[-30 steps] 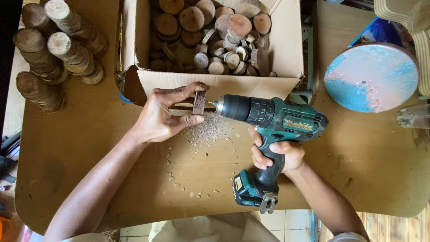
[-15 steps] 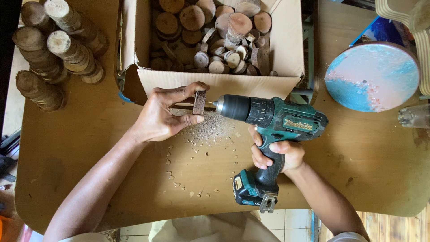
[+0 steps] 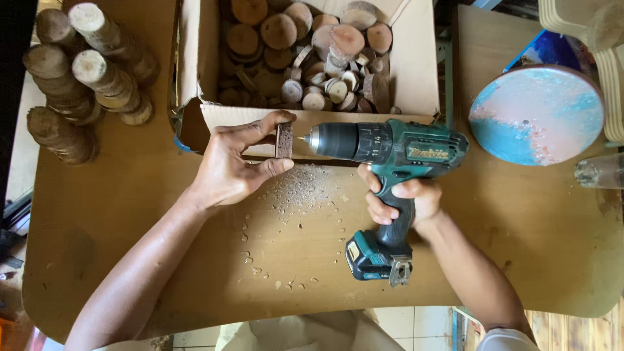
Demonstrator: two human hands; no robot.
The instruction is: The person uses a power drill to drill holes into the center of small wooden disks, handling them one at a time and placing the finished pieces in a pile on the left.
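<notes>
Your left hand pinches a small wood slice on edge above the sawdust on the counter, while your right hand is wrapped tight around the green cordless drill, its bit tip just beside the slice, in front of the cardboard box.

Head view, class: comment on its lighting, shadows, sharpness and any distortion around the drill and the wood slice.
Head view: soft, even daylight with no harsh glare; the left hand casts only a faint shadow on the table; the wood slice, the drill in the right hand and the sawdust are sharp; the table edges bow slightly, suggesting wide-lens distortion; the far left is dark.
</notes>
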